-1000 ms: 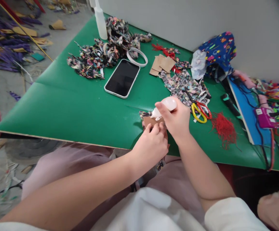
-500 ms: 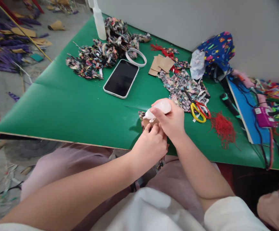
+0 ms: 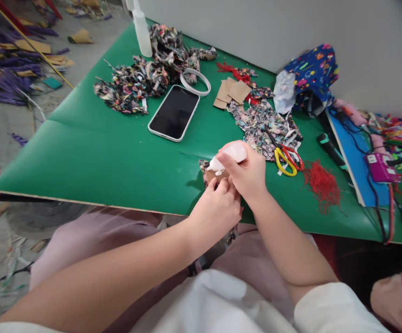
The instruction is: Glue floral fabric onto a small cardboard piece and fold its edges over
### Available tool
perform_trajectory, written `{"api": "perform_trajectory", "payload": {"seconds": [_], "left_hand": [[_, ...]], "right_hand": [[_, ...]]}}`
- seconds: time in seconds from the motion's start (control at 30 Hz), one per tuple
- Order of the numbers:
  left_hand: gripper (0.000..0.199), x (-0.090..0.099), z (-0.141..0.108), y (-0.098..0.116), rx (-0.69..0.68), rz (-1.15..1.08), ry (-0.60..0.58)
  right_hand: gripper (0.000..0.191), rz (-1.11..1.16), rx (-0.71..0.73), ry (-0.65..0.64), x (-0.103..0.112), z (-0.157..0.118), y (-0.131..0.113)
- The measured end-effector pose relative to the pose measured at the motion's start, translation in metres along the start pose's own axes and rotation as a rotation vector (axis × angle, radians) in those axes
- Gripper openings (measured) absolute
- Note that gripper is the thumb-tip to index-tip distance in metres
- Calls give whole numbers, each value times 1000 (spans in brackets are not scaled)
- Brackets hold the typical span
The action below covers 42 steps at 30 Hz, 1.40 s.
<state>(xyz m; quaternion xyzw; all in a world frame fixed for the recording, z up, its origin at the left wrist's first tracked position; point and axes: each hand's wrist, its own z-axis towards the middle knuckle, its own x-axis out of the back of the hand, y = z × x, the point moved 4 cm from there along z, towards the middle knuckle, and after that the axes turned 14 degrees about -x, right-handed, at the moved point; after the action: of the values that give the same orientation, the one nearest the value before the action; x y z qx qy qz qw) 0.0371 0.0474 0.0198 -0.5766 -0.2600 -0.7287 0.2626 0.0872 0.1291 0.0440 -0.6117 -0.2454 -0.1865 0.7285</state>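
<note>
My right hand (image 3: 251,173) is wrapped round a small white squeeze bottle (image 3: 234,152), tilted with its nozzle down to the left. Just under the nozzle lies a brown piece of card or paper (image 3: 213,175) on dark floral fabric (image 3: 203,167). My left hand (image 3: 218,203) holds this piece near the table's front edge, its fingers bent over the brown surface; much of the piece is hidden beneath them. The two hands are close together.
On the green table (image 3: 107,157) are a phone (image 3: 175,112), a white ring (image 3: 201,74), floral fabric heaps (image 3: 131,85), a tall bottle (image 3: 141,32), brown squares (image 3: 233,91), scissors (image 3: 286,162), red threads (image 3: 322,182) and a purple device (image 3: 381,169) with cables.
</note>
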Motion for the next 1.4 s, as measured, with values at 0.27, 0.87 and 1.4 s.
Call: {"api": "perform_trajectory", "payload": {"seconds": [0.27, 0.87, 1.4], "left_hand": [[43, 0, 0, 0, 5, 31, -35], [50, 2, 0, 1, 22, 36, -80], [50, 0, -1, 1, 23, 50, -81]], "right_hand": [[39, -60, 3, 72, 9, 2, 3], [35, -148, -25, 308, 62, 11, 37], [37, -120, -36, 319, 59, 11, 39]]}}
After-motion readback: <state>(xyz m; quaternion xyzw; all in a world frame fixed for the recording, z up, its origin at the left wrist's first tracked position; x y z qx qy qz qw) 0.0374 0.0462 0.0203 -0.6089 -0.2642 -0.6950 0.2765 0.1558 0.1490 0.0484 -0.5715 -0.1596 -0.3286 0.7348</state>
